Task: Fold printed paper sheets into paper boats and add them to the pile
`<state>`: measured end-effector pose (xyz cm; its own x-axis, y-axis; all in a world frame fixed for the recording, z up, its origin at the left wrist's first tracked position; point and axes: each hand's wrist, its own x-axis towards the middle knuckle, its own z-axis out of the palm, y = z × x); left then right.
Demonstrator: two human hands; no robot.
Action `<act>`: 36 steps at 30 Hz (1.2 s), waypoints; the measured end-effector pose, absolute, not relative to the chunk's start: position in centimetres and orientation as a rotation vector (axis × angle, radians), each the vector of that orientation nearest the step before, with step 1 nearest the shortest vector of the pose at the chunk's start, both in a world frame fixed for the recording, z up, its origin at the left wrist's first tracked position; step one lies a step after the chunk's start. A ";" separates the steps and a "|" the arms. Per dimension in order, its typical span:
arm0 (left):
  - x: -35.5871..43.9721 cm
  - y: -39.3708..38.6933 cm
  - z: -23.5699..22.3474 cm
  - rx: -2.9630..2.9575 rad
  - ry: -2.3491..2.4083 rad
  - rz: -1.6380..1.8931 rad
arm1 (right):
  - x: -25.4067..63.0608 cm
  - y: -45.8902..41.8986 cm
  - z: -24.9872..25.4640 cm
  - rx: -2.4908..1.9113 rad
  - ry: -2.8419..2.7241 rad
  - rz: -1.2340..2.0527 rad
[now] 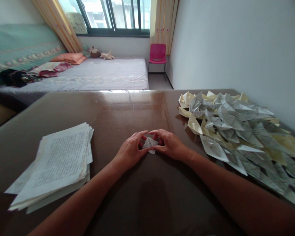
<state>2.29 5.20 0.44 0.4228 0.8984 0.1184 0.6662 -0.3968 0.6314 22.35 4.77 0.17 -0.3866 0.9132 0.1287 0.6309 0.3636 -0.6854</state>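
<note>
A small piece of folded printed paper is held just above or on the brown tabletop, between my two hands. My left hand pinches its left side, thumb along the near edge and fingers curled behind. On the other side, my right hand grips the paper the same way, its thumb at the lower right edge. Creases run across the paper, and its near tip points toward me. Parts of its side edges are hidden by my fingers.
A stack of printed sheets lies at the left of the glossy table. Many folded paper boats are heaped along the right side, by the white wall. Beyond the table are a bed and a pink chair.
</note>
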 end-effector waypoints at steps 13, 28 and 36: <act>2.4 4.9 1.7 2.199 1.261 0.954 | 21.6 4.1 1.1 -1.172 -2.006 0.596; 2.0 5.3 1.3 2.178 1.331 0.957 | 22.4 4.8 0.6 -1.166 -1.956 0.590; 1.3 6.7 0.7 1.780 1.337 1.041 | 22.9 6.0 -0.2 -1.265 -1.608 0.881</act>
<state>1.26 6.72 0.74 0.1564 0.9670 0.2010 0.4319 -0.2500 0.8666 22.88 5.96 -0.20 -0.0915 0.9734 0.2101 0.3468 0.2289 -0.9096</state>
